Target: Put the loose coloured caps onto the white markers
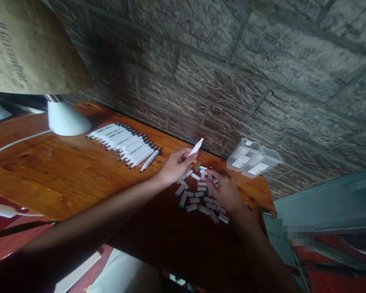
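Partly hidden: marker (197, 147) held in left fingers (181, 154) | right fingers (216, 175) at caps (201, 189), grip unclear

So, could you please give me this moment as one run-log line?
left hand: holds red-tipped marker | right hand: at loose caps, grip unclear | marker row: on table

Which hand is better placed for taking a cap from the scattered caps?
Probably the right hand: it is right at the caps, while the left hand holds a marker.
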`<action>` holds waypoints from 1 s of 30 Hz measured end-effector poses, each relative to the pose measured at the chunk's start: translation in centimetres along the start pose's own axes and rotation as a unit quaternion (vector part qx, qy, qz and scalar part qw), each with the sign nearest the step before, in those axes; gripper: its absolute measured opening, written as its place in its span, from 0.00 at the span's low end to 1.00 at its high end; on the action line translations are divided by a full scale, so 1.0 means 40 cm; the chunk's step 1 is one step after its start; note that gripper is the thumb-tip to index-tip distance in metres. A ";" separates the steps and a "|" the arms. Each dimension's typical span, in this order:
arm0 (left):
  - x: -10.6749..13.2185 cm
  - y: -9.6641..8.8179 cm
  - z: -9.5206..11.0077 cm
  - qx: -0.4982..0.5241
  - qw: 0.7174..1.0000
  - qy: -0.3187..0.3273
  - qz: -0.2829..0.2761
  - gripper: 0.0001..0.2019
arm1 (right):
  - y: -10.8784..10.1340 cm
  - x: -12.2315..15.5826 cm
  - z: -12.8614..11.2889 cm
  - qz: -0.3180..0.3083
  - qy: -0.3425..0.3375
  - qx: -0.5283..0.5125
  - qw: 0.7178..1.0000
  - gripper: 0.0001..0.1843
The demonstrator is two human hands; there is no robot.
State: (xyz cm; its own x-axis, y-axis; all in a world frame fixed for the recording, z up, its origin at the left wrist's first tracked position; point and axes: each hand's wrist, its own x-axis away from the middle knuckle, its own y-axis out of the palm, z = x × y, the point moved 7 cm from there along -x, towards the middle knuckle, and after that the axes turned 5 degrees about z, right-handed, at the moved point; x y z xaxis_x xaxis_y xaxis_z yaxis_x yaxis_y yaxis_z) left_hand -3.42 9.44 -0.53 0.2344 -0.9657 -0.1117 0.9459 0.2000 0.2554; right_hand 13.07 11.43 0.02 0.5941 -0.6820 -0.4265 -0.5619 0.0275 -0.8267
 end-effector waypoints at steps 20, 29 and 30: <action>-0.003 -0.001 0.016 -0.084 0.994 0.063 -0.041 0.19 | 0.069 -0.067 0.008 -0.180 -0.033 0.019 0.983 0.08; 0.000 0.000 0.024 -0.101 0.988 0.109 -0.041 0.16 | 0.070 -0.056 0.008 -0.132 0.008 0.016 0.991 0.04; -0.001 -0.001 0.022 -0.104 0.988 0.111 -0.040 0.16 | 0.070 -0.056 0.007 -0.125 0.012 0.011 0.992 0.04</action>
State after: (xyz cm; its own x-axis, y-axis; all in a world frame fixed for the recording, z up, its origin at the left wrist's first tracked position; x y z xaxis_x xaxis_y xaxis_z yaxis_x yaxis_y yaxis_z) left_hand -3.67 9.31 0.30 0.1782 -0.9246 -0.3366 0.9837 0.1760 0.0371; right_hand 10.34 13.25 -1.45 0.6985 -0.6874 -0.1990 -0.3862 -0.1280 -0.9135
